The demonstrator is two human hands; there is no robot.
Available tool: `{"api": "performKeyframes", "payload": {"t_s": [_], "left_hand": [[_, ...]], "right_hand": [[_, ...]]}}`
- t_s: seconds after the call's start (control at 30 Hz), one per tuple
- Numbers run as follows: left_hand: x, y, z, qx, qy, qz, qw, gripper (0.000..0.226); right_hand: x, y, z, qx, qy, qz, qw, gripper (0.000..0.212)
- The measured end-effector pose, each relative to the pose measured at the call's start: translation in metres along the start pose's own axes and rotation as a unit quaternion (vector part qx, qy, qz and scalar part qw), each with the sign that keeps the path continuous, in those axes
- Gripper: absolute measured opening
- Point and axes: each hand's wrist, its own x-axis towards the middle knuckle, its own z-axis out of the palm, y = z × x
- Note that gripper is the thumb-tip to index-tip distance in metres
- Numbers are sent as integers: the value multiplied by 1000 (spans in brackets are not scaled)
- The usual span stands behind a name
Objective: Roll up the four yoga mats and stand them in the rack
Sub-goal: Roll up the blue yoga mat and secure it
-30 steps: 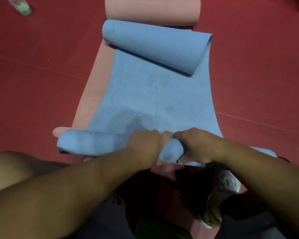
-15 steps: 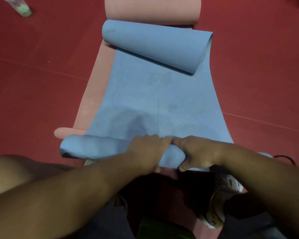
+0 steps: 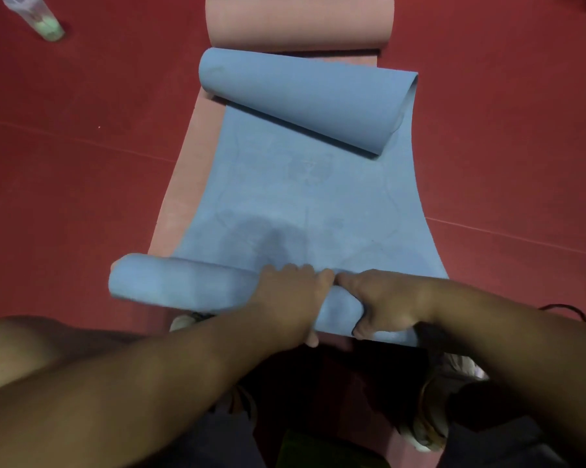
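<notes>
Rolled a little further toward twelve o'clock since a second ago, the blue mat (image 3: pixel 298 204) has a fatter roll (image 3: pixel 183 285) at six o'clock. Both hands sit side by side on it: left hand (image 3: pixel 293 295) and right hand (image 3: pixel 382 298), each grip curled round the roll. Its far end curls loosely at twelve. Most length lies flat, so rolling is early. Underneath, a pink mat (image 3: pixel 180 197) on the red floor (image 3: pixel 65 180); a bottle (image 3: pixel 38 18) at ten.
</notes>
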Motion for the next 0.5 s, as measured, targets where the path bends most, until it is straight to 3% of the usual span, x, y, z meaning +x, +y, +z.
{"api": "performKeyframes", "payload": {"t_s": [0.07,0.2,0.33,0.4,0.5], "left_hand": [[-1,2,5,9,12,-11,1000,86],[12,-22,-9,-96,-66,-32,993,76],[18,-30,-22,-135,-112,-15,984,77],[15,-25,-22,-117,-84,-22,989,81],[7,-8,-12,11,44,-13,999,87]], "right_hand": [[1,-3,3,-16,18,12,1000,80],[1,-15,11,-123,142,36,981,88],[4,-15,7,-114,160,23,980,65],[6,-10,1,-84,130,35,987,58],[6,-2,-9,-4,90,45,995,57]]}}
